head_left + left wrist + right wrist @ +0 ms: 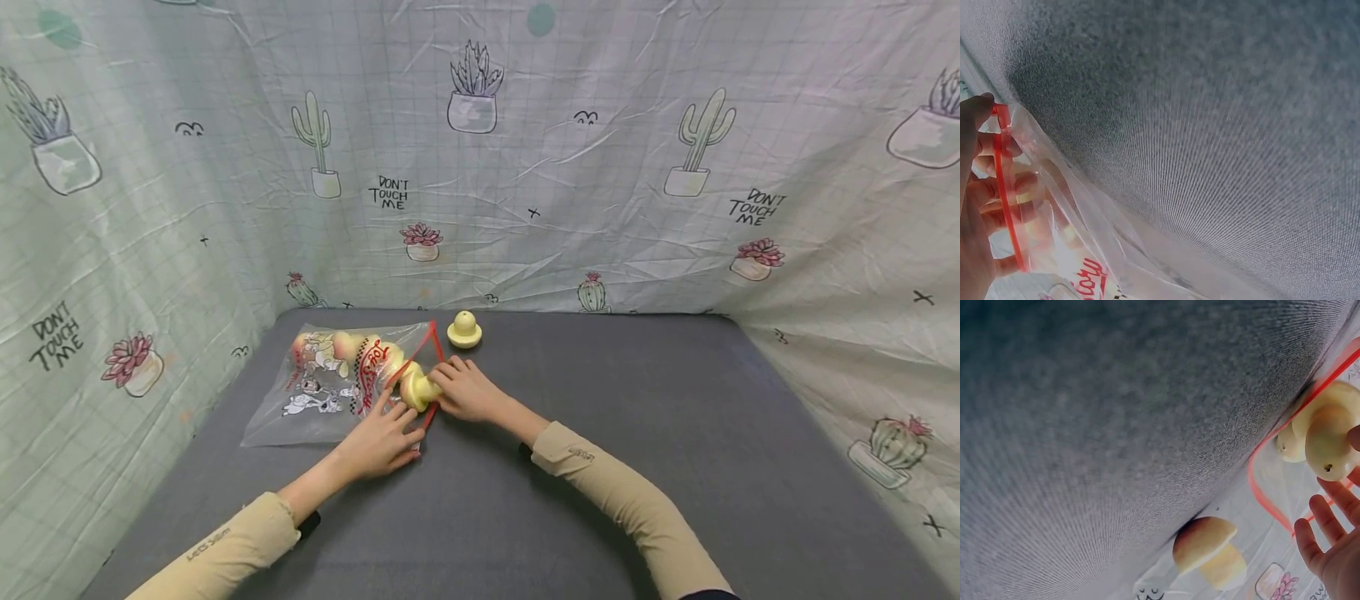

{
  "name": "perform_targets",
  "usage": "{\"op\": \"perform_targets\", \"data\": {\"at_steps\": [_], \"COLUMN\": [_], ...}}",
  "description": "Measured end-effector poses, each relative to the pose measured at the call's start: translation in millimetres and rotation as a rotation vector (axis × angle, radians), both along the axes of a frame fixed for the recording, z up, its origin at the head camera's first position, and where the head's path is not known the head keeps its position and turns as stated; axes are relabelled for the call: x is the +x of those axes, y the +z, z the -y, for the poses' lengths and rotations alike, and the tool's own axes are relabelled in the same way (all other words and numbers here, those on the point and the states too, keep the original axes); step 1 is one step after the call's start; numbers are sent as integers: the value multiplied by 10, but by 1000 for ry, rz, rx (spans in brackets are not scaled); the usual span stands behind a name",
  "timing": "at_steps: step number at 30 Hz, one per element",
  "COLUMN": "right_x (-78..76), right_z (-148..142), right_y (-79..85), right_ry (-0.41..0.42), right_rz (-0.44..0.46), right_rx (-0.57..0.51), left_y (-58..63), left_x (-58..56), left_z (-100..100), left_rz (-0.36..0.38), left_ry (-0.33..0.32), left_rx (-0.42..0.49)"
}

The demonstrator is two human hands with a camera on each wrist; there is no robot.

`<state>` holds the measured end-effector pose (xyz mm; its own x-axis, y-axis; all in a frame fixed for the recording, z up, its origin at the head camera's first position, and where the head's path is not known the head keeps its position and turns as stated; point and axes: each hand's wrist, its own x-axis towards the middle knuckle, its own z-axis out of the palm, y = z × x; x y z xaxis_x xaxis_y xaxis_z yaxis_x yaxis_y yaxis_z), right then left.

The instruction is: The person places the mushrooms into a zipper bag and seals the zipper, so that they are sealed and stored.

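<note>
A clear plastic bag [330, 427] with a red zip strip and red and white cartoon print lies on the dark table, its mouth toward the right. Several toy mushrooms [347, 344], pale yellow with pinkish caps, show through its film. At the mouth, my left hand [381, 442] holds the edge, thumb at the red strip [1007, 194] and fingers spread, seen through the film. My right hand [468, 390] pinches a mushroom [1329, 440] by its stem, within the open mouth of the bag. Part of that mushroom's cap is hidden by its stem in the right wrist view.
Beyond the right hand, a loose mushroom [464, 333] stands cap down, near the table's back edge. A pale cloth [525, 250] printed with cacti hangs behind and along both sides of the dark grey table [637, 400].
</note>
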<state>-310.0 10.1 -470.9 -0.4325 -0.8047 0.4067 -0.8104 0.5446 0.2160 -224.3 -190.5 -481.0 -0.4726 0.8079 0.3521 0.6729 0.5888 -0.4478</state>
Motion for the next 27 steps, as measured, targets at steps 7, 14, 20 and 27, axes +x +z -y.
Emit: {"op": "perform_targets", "data": {"at_steps": [7,14,20,27], "right_x": [6,-22,-32,-4], "right_z": [-26,-35,-6,53], "right_y": [37,37,30,41], "right_ry": [-8,20,39,67], "right_rz": [40,77,136,173], "right_rx": [28,12,3,3], "left_y": [-18,-22,-3,-6], "left_x": [19,24,21,10], "left_z": [-30,-29,-16,-3], "left_rz": [-25,-40,-70,-59], "left_ry": [11,11,-18,-44], "left_rx": [-33,-54,-47,-33]}}
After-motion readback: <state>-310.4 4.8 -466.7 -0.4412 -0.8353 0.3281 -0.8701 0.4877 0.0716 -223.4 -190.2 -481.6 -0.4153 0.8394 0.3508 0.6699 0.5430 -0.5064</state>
